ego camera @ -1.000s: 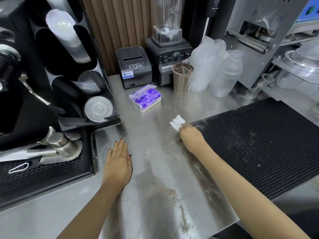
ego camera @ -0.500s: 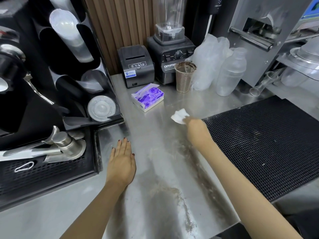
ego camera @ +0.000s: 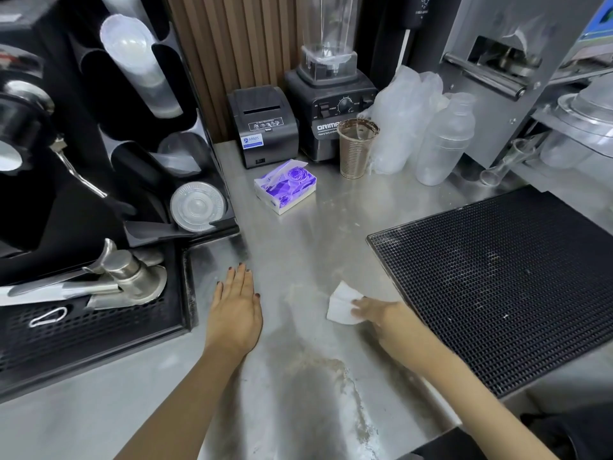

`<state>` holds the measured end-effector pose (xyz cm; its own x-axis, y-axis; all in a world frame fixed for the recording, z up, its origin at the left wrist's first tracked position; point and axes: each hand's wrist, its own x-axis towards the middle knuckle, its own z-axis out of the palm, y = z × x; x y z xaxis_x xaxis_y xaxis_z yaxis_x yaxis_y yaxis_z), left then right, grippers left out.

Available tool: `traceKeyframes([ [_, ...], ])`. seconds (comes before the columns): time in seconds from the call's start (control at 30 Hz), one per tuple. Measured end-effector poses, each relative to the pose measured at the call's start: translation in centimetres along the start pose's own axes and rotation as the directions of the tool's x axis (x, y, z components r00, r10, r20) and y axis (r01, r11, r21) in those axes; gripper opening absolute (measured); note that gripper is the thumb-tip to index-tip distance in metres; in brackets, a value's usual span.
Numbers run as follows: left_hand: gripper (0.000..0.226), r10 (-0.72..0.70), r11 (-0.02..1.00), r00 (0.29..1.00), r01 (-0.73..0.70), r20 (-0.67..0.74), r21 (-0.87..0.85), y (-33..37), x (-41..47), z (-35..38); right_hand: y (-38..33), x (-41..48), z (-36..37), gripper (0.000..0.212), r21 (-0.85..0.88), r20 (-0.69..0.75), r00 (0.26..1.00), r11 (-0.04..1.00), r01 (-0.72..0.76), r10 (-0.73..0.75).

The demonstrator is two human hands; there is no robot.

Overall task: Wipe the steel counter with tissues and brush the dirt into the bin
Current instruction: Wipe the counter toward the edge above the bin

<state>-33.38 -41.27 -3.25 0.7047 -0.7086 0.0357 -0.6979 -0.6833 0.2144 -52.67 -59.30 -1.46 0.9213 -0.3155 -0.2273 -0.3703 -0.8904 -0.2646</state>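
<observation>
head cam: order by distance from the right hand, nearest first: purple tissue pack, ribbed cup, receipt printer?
From the right hand:
1. Purple tissue pack, mid-counter, up and left.
2. Ribbed brown-stained plastic cup, farther back by the blender.
3. Black receipt printer, back-left against the wall.

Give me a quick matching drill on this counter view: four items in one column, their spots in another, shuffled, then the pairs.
Items:
1. tissue
2. tissue pack
3. left hand
4. cup

Places:
A. in front of the blender
B. flat on the steel, near the black drip tray
C. under the right hand, beside the black mat
D. in front of the receipt printer

Pairs: 1-C, 2-D, 3-B, 4-A
</observation>
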Motion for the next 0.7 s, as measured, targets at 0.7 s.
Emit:
traceKeyframes([
  [0.7,0.052,-0.009,1.000,1.000,0.009,0.010,0.008,0.1,-0.1,-0.1,-1.9,2.1,-1.6,0.040,0.240,-0.292,0.951,0.955,0.176,-0.102],
])
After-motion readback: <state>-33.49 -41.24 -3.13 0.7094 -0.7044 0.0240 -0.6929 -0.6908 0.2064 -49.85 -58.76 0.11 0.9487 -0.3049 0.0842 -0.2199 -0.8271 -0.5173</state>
